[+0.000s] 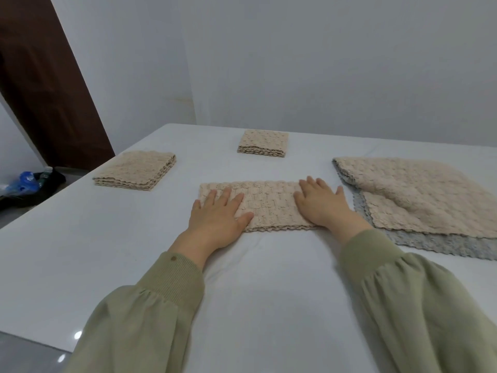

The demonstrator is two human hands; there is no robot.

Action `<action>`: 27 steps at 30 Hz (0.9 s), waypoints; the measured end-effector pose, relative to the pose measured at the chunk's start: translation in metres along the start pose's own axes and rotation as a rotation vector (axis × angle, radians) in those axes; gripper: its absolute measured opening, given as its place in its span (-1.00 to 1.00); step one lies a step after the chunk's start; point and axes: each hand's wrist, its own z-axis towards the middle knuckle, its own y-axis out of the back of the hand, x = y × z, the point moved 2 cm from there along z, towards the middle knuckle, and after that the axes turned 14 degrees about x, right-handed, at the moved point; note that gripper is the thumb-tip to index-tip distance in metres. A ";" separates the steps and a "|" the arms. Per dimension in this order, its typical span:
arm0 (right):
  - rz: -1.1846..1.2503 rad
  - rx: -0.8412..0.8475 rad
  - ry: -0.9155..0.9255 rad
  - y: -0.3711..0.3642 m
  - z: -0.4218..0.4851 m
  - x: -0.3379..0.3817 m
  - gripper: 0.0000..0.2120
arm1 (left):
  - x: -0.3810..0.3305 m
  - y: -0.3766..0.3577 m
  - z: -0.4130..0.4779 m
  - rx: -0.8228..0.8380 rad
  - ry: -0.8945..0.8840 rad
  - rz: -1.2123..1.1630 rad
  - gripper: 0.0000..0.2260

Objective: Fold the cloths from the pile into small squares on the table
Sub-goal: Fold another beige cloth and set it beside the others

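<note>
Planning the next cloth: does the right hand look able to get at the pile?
Probably yes. The right hand lies flat on the folded cloth, and the pile sits just right of it, nothing between.

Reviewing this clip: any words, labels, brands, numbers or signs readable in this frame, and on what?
None can be read.
The beige textured cloth strip, the pile of beige and grey cloths and the white table bear no print or tag.
The crumpled blue plastic bag on the floor is too small and blurred to show any label.
</note>
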 end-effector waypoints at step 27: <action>0.052 0.001 -0.034 -0.002 -0.011 -0.021 -0.48 | 0.026 0.015 0.021 -0.051 0.060 -0.036 -0.51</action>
